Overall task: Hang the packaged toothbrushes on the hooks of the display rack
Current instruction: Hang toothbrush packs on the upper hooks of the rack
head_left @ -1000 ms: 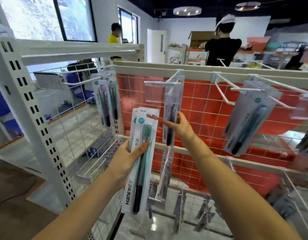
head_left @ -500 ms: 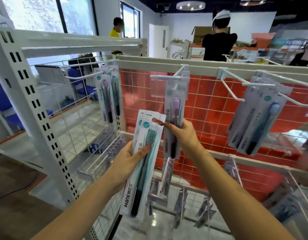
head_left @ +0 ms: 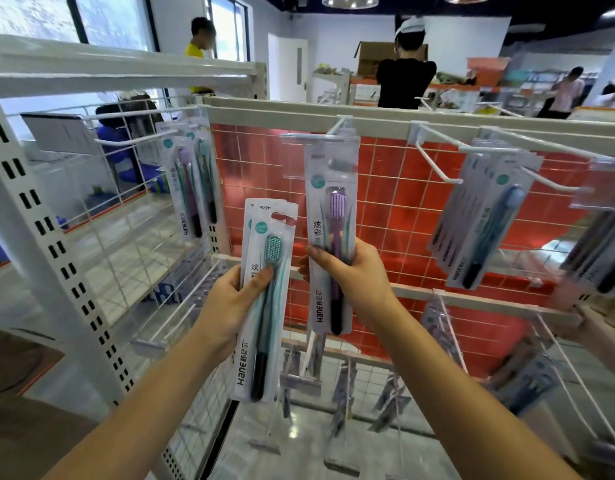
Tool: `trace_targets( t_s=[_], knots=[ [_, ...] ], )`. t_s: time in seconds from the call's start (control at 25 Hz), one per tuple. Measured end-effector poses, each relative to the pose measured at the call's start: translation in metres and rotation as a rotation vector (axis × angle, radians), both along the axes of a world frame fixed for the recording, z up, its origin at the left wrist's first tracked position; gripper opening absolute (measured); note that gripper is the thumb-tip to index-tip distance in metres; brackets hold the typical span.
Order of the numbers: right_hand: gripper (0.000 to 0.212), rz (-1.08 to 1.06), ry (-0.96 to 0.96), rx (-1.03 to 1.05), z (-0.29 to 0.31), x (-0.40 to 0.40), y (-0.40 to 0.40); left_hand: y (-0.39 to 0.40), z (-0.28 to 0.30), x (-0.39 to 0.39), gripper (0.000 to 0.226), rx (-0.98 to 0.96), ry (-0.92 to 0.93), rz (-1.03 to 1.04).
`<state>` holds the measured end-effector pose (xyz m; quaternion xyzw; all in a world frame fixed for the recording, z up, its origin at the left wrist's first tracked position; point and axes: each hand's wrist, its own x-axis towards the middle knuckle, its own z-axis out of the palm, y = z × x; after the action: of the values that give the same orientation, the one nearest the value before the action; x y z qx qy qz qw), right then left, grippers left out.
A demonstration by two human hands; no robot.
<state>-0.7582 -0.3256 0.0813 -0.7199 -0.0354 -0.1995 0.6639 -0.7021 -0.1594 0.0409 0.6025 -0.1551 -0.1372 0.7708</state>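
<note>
My left hand grips a small stack of packaged toothbrushes, the front one teal with a black handle. My right hand holds the middle of a purple packaged toothbrush that hangs from the centre hook of the white wire display rack, behind a clear price tag. More packs hang on the left hook and on the right hooks. An empty double hook juts out between the centre and right ones.
A white perforated upright and shelf stand at my left. Lower hooks carry more packs. Another person's hand reaches in at the right edge. Several people stand behind the rack.
My right hand slid from the hanging pack's lower part to grip its middle. The purple pack hangs straighter on the centre hook. My left hand's stack stays about where it was.
</note>
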Motion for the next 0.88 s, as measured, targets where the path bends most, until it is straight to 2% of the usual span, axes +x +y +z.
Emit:
trace_targets(
  t_s=[0.08, 0.24, 0.36, 0.48, 0.6, 0.76, 0.88],
  knots=[
    [0.011, -0.019, 0.017, 0.000, -0.007, -0.006, 0.001, -0.004, -0.001, 0.002, 0.058, -0.012, 0.020, 0.030],
    [0.011, -0.088, 0.081, 0.062, -0.032, -0.022, -0.007, -0.017, -0.002, 0.011, 0.069, -0.019, -0.022, 0.087],
    [0.015, -0.134, 0.130, 0.119, -0.054, -0.037, -0.019, -0.030, 0.001, 0.013, 0.058, -0.064, -0.084, 0.058],
    [0.018, -0.180, 0.174, 0.153, -0.071, -0.053, -0.034, -0.047, 0.008, 0.021, 0.043, -0.030, -0.051, 0.111],
    [0.020, -0.235, 0.207, 0.135, -0.081, -0.063, -0.048, -0.066, 0.021, 0.036, 0.048, 0.065, -0.061, 0.151],
    [0.019, -0.237, 0.223, 0.134, -0.083, -0.066, -0.066, -0.093, 0.030, 0.055, 0.025, 0.039, -0.140, 0.176],
    [0.016, -0.234, 0.252, 0.138, -0.086, -0.062, -0.074, -0.109, 0.033, 0.061, 0.024, 0.116, -0.219, 0.214]
  ],
)
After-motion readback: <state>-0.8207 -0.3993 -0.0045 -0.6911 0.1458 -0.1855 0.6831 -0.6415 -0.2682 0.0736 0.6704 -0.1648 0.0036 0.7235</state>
